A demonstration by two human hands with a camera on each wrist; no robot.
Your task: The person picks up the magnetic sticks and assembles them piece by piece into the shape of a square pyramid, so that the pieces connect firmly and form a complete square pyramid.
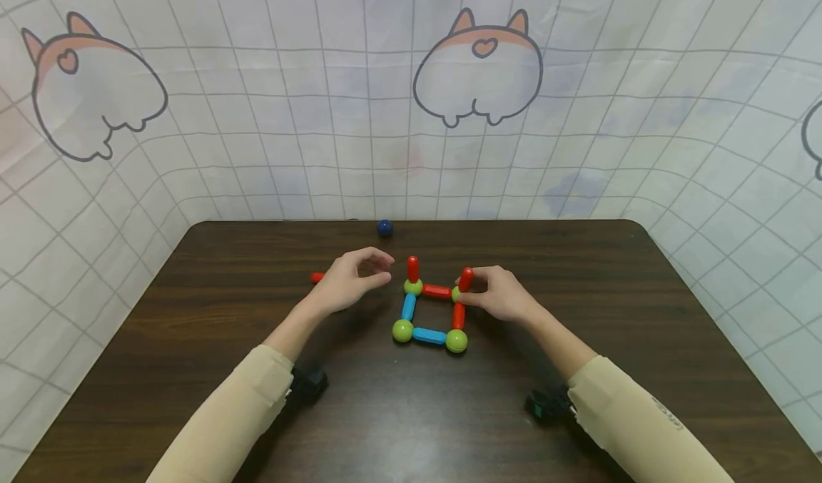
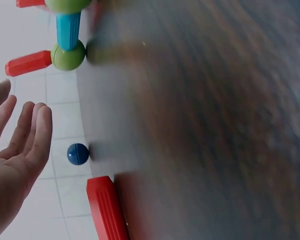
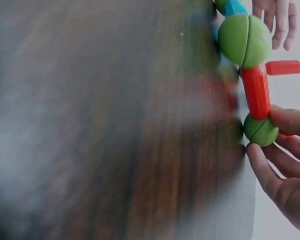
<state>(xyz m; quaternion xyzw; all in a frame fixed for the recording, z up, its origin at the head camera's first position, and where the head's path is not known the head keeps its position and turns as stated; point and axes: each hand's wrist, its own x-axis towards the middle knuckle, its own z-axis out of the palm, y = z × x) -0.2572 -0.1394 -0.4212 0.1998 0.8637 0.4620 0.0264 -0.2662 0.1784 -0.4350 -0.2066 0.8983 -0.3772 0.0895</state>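
A square frame of green balls joined by blue rods point(image 1: 429, 336) and red rods point(image 1: 437, 292) lies on the table. One red rod point(image 1: 413, 268) stands upright on the far-left green ball point(image 1: 413, 287), and another red rod point(image 1: 467, 278) rises from the far-right corner. There my right hand point(image 1: 502, 294) pinches the far-right green ball point(image 3: 261, 131) between thumb and fingers, as the right wrist view shows. My left hand point(image 1: 349, 281) hovers left of the frame, fingers loosely bent and holding nothing. In the left wrist view the hand point(image 2: 20, 150) is apart from the nearest upright rod point(image 2: 29, 63).
A loose red rod point(image 1: 317, 277) lies on the table behind the left hand, partly hidden by it. At the table's far edge sits a dark blue ball point(image 1: 384, 227). A patterned cloth point(image 1: 321, 112) hangs behind the dark wooden table point(image 1: 411, 412).
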